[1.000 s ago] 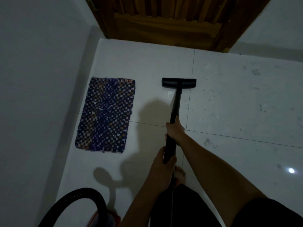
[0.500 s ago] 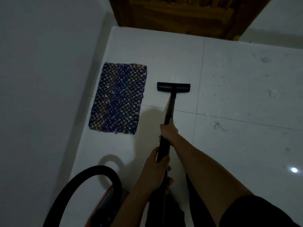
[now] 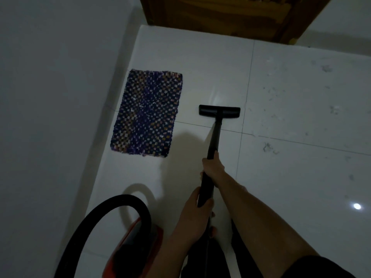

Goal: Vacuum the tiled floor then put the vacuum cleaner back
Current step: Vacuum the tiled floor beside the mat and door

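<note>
A person vacuums a white tiled floor [image 3: 301,187] in dim light, with both hands closed around the black wand [image 3: 214,139]. The right hand [image 3: 213,167] grips it at mid-frame and the left hand [image 3: 195,209] grips it lower down. The floor nozzle [image 3: 219,111] sits flat on the tiles at centre, just right of a checkered woven mat [image 3: 147,114] and well short of the wooden door [image 3: 230,15] at the top. Dust and scuff marks [image 3: 268,147] speckle the tiles to the right, so that side likely needs slow, overlapping passes with the nozzle kept flat. The black hose [image 3: 112,207] loops at lower left to the orange canister [image 3: 138,235]; it should probably be kept out from underfoot. The canister is the only container here, and its contents cannot be seen.
</note>
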`<state>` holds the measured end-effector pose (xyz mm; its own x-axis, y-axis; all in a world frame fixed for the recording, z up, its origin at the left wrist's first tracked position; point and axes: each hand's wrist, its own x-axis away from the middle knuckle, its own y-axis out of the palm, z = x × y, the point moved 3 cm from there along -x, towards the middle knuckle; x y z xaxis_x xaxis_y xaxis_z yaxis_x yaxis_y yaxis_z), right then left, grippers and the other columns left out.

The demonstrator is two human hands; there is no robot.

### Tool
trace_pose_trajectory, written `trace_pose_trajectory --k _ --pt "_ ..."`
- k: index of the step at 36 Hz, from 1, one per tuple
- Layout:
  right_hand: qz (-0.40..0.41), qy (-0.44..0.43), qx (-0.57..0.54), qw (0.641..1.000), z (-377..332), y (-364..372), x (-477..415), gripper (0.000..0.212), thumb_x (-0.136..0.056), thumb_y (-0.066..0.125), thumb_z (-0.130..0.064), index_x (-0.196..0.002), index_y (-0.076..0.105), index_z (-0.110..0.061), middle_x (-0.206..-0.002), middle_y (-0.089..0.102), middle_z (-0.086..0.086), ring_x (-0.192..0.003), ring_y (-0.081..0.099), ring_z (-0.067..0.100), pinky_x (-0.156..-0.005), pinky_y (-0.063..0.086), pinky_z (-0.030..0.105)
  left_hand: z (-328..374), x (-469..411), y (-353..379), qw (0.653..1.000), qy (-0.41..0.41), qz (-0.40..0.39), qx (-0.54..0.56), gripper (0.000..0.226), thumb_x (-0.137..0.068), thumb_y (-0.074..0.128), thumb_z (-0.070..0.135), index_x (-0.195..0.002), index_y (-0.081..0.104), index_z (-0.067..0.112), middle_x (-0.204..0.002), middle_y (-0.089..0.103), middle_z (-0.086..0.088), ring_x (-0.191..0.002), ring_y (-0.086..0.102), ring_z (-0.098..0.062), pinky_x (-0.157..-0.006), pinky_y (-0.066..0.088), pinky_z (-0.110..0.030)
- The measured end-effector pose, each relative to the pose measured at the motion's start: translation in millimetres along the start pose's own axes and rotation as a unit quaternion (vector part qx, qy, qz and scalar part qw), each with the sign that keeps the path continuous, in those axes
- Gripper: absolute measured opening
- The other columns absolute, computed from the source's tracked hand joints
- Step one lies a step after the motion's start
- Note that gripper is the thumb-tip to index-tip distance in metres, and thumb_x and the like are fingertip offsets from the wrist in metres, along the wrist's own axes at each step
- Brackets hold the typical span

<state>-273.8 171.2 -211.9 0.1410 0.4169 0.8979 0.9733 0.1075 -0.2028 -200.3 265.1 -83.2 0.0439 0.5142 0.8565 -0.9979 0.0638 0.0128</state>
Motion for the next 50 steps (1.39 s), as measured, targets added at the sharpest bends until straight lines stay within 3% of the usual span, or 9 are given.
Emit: trace_pose_trajectory --k 7,12,20,26,30,38,41,44,50 --pt "0.016 0.002 -0.013 1.000 -27 -42 -33 0.068 -0.097 0.044 -0.017 -0.151 0.007 -0.035 -0.100 0.054 0.017 -0.052 0.051 0.021 -0.042 0.044 0.028 34 -30 35 0.999 0.016 -0.019 -0.037 0.037 -0.097 0.044 0.021 -0.133 0.040 0.025 -0.078 0.055 0.001 -0.061 0.053 -0.009 -0.045 0.044 -0.016" --pt "0.017 0.009 -0.021 1.000 -57 -71 -61 0.069 -0.097 0.043 -0.017 -0.151 0.005 -0.038 -0.100 0.053 0.016 -0.052 0.050 0.021 -0.039 0.042 0.025 66 -59 60 0.999 0.008 -0.038 -0.016 0.018 -0.097 0.044 0.021 -0.097 0.044 0.039 -0.077 0.053 -0.002 -0.062 0.052 -0.014 -0.051 0.046 -0.026" --pt "0.030 -0.004 -0.027 0.999 -114 -124 -108 0.068 -0.096 0.043 -0.014 -0.151 0.009 -0.036 -0.098 0.052 0.016 -0.048 0.049 0.020 -0.032 0.040 0.018 117 -119 100 0.998 0.041 -0.024 -0.038 0.028 -0.096 0.047 0.020 -0.119 0.043 0.035 -0.082 0.055 -0.003 -0.066 0.053 -0.021 -0.070 0.046 -0.041" --pt "0.061 -0.021 -0.008 0.998 -155 -173 -142 0.069 -0.096 0.043 -0.017 -0.151 0.007 -0.037 -0.081 0.054 0.010 -0.047 0.049 0.018 -0.036 0.045 0.022 157 -160 141 0.999 0.043 -0.030 -0.001 0.027 -0.097 0.046 0.021 -0.120 0.043 0.034 -0.073 0.054 -0.004 -0.052 0.050 -0.013 -0.041 0.044 -0.019" --pt "0.076 -0.038 0.014 0.996 -173 -202 -162 0.069 -0.095 0.045 -0.019 -0.151 0.007 -0.036 -0.085 0.058 0.011 -0.048 0.052 0.019 -0.044 0.049 0.028 181 -179 166 0.997 0.067 -0.028 -0.012 0.033 -0.097 0.046 0.022 -0.128 0.040 0.031 -0.076 0.057 -0.004 -0.054 0.054 -0.010 -0.039 0.043 -0.012" --pt "0.098 -0.063 -0.003 0.993 -200 -250 -188 0.071 -0.095 0.045 -0.019 -0.151 0.007 -0.038 -0.111 0.062 0.017 -0.052 0.054 0.019 -0.059 0.057 0.037 204 -206 207 0.997 0.064 -0.045 0.011 0.026 -0.096 0.048 0.023 -0.119 0.046 0.035 -0.073 0.055 -0.005 -0.037 0.049 -0.008 -0.038 0.045 -0.021" --pt "0.103 -0.070 0.000 0.992 -207 -263 -194 0.070 -0.095 0.044 -0.018 -0.151 0.005 -0.037 -0.120 0.059 0.017 -0.052 0.054 0.018 -0.053 0.054 0.032 213 -213 217 0.996 0.065 -0.060 0.021 0.019 -0.097 0.048 0.022 -0.109 0.049 0.036 -0.073 0.053 -0.006 -0.034 0.046 -0.007 -0.037 0.041 -0.019" --pt "0.101 -0.067 -0.009 0.993 -210 -274 -198 0.070 -0.096 0.044 -0.017 -0.152 0.006 -0.035 -0.113 0.058 0.015 -0.051 0.052 0.017 -0.048 0.051 0.030 223 -216 225 0.995 0.072 -0.073 0.008 0.028 -0.097 0.046 0.020 -0.085 0.046 0.044 -0.072 0.052 -0.006 -0.035 0.045 -0.008 -0.037 0.041 -0.019" --pt "0.101 -0.047 -0.029 0.993 -194 -288 -194 0.070 -0.096 0.044 -0.016 -0.152 0.006 -0.035 -0.103 0.057 0.014 -0.051 0.052 0.018 -0.053 0.053 0.032 219 -210 237 0.994 0.054 -0.090 -0.018 0.024 -0.097 0.045 0.022 -0.088 0.046 0.044 -0.076 0.053 -0.006 -0.038 0.047 -0.011 -0.042 0.044 -0.022"
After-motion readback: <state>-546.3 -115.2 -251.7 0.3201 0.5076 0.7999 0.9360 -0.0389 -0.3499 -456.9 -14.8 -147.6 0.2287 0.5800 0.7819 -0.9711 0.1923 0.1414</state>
